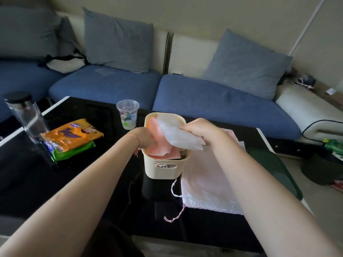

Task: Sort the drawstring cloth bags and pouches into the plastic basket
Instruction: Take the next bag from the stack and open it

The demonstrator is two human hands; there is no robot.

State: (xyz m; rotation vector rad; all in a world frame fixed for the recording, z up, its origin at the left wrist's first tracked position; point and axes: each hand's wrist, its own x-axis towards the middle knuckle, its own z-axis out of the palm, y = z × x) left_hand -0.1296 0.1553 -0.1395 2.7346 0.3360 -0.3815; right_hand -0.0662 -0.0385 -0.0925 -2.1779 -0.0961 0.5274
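A cream plastic basket [163,170] stands on the black glass table [74,182]. Pink cloth pouches [159,149] lie inside it. My right hand [200,129] grips a white translucent pouch [178,134] over the basket's opening. My left hand [146,139] reaches into the basket's left side, its fingers on the pink pouches and partly hidden. To the right of the basket lies a stack of pale pink and white drawstring bags [207,184], with cords trailing toward the table's front.
A clear plastic cup with a lid [128,114] stands just behind the basket. An orange and green snack packet [71,139] and a glass bottle [26,115] lie at the left. A blue sofa [204,101] runs behind the table.
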